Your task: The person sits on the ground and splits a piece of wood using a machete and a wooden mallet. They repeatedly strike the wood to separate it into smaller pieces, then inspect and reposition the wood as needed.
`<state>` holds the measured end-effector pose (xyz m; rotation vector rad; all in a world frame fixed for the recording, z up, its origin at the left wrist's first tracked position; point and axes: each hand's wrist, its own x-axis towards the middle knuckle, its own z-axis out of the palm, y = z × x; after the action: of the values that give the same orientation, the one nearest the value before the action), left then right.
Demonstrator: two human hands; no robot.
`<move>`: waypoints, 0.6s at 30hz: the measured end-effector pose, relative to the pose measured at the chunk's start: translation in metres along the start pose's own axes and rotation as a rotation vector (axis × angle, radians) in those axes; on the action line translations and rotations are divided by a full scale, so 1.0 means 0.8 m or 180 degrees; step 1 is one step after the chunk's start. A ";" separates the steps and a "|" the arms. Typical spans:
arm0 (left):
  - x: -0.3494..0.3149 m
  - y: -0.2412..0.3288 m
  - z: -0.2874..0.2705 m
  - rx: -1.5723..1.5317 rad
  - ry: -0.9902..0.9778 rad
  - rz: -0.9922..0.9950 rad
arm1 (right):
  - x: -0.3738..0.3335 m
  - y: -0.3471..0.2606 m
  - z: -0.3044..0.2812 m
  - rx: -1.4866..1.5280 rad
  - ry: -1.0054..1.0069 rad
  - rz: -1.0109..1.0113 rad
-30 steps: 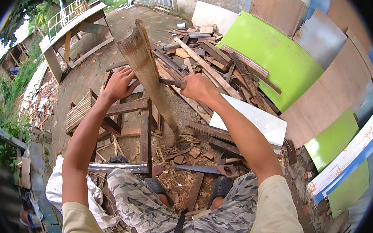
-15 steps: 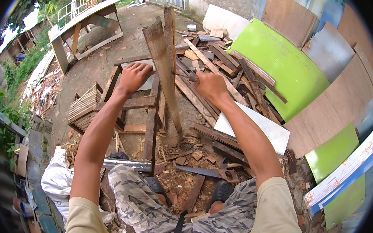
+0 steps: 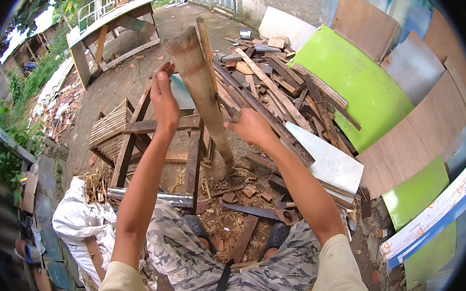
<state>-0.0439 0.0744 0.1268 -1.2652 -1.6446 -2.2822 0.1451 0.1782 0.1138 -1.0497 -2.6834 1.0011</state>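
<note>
Bamboo pole (image 3: pixel 204 95), leaning, left grip (image 3: pixel 165 98) loosely unclenched just beside, right grip (image 3: pixel 249 126) clenched on tool handle (image 3: pixel 231 111), opposite side

Hands (image 3: pixel 251 126) forward, right one clenched

Open-air woodworking yard: scrap-wood pile (image 3: pixel 287 85), handsaw (image 3: pixel 265 212).

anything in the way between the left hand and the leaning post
Nothing visible stands between the left hand and the leaning post. The pale sheet showing through the gap seems to lie beyond them, not between. The right hand, gripping a tool, is on the post's other side.
</note>
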 end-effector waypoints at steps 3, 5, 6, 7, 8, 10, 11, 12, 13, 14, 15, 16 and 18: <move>-0.056 0.003 0.045 0.0833 0.0121 0.0456 | -0.026 -0.005 0.021 0.1012 -0.0148 0.0196; -0.054 0.008 0.067 0.0379 0.0563 0.0085 | -0.033 0.013 0.044 0.0640 0.0317 -0.0319; -0.048 0.010 0.070 0.0177 0.0796 -0.0092 | -0.041 0.011 0.046 0.0556 0.0393 -0.0401; -0.042 0.010 0.077 0.0193 0.0718 -0.0013 | -0.050 0.009 0.040 0.0454 0.0494 -0.0465; -0.035 0.011 0.076 0.0253 0.0655 0.0073 | -0.056 0.000 0.032 0.0394 0.0477 -0.0352; -0.017 0.018 0.084 0.0444 0.0727 0.0272 | -0.073 -0.015 0.008 0.0257 0.0470 -0.0103; -0.007 0.028 0.088 0.0306 0.0778 0.0264 | -0.082 -0.019 -0.001 0.0345 0.0439 -0.0132; 0.005 0.038 0.090 0.0168 0.0829 0.0257 | -0.092 -0.023 -0.009 0.0432 0.0407 -0.0161; 0.014 0.048 0.097 0.0002 0.0865 0.0239 | -0.101 -0.024 -0.018 0.0510 0.0395 -0.0162; 0.018 0.058 0.100 0.0016 0.0795 0.0184 | -0.112 -0.026 -0.024 0.0601 0.0388 -0.0104; 0.021 0.067 0.104 0.0030 0.0726 0.0129 | -0.121 -0.028 -0.030 0.0691 0.0381 -0.0045; 0.021 0.071 0.104 0.0049 0.0670 0.0087 | -0.124 -0.027 -0.028 0.0765 0.0413 -0.0022; 0.010 0.066 0.109 0.0104 0.0607 -0.0063 | -0.127 -0.019 -0.014 0.0918 0.0519 0.0025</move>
<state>0.0265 0.1259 0.1802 -0.9938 -1.6281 -2.2954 0.2170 0.1116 0.1467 -1.0334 -2.3218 1.2024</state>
